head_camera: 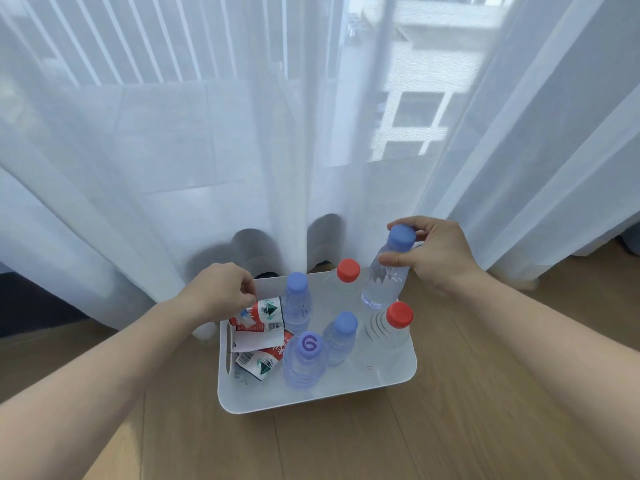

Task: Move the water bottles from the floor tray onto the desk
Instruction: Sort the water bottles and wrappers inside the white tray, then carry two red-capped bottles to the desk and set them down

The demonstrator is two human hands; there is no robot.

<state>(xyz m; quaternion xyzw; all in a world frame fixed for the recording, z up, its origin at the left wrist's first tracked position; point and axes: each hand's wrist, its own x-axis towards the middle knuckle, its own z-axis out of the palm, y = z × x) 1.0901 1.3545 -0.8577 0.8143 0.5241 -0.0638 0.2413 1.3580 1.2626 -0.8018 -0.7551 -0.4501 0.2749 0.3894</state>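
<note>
A white tray [391, 372] sits on the wooden floor with several water bottles in it. My right hand [440, 254] grips a clear blue-capped bottle [384, 278] near its neck and holds it tilted above the tray's far right corner. My left hand [221, 289] is closed on the top of a red-labelled bottle [263, 315] at the tray's left side. Another red-labelled bottle [259, 363] lies below it. Blue-capped bottles [309, 344] and red-capped bottles [399, 315] stand upright in the tray. The desk is out of view.
Sheer white curtains [242, 150] hang right behind the tray and reach the floor. Wooden floor [450, 427] surrounds the tray in front and to the right. A dark object [34, 306] lies at the far left under the curtain.
</note>
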